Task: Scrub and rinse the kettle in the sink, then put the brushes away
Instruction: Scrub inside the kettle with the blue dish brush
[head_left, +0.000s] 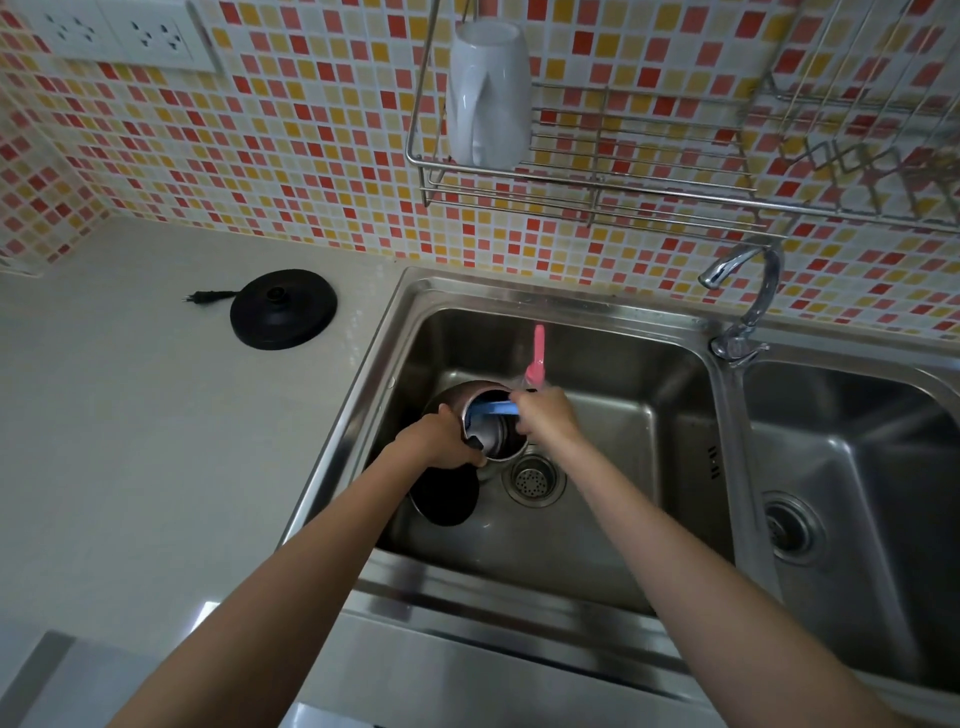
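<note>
In the left basin of the sink (613, 317), a steel kettle (501, 441), tipped so that the open mouth faces up towards the camera. Black lid (447, 499) swung open, hanging low on the near side, beside the drain strainer (535, 480).

Left hand (444, 441) clamped on the left edge of the kettle at the rim, fingers curled round it near the black hinge piece, wrist coming in from the counter side. Right hand (548, 418) at the right edge of the mouth, closed in a fist round the handle of a blue brush (493, 409). Handle laid across the opening, head down inside against the left inner wall. Kettle thus between the two hands, touched by both.

Just behind the right hand, a pink brush (537, 353), upright, its handle pointing at the back wall of the basin; cannot tell whether gripped by the same fist or only standing there.

On the pale counter (130, 415) to the left, well apart from the sink, the round black kettle base (283, 309) with its plug lying unplugged. Tap (743, 291) between the two basins, spout turned left. Above, on the tiled wall, a wire rack (571, 176) with a white mug (488, 93) upside down in it.
</note>
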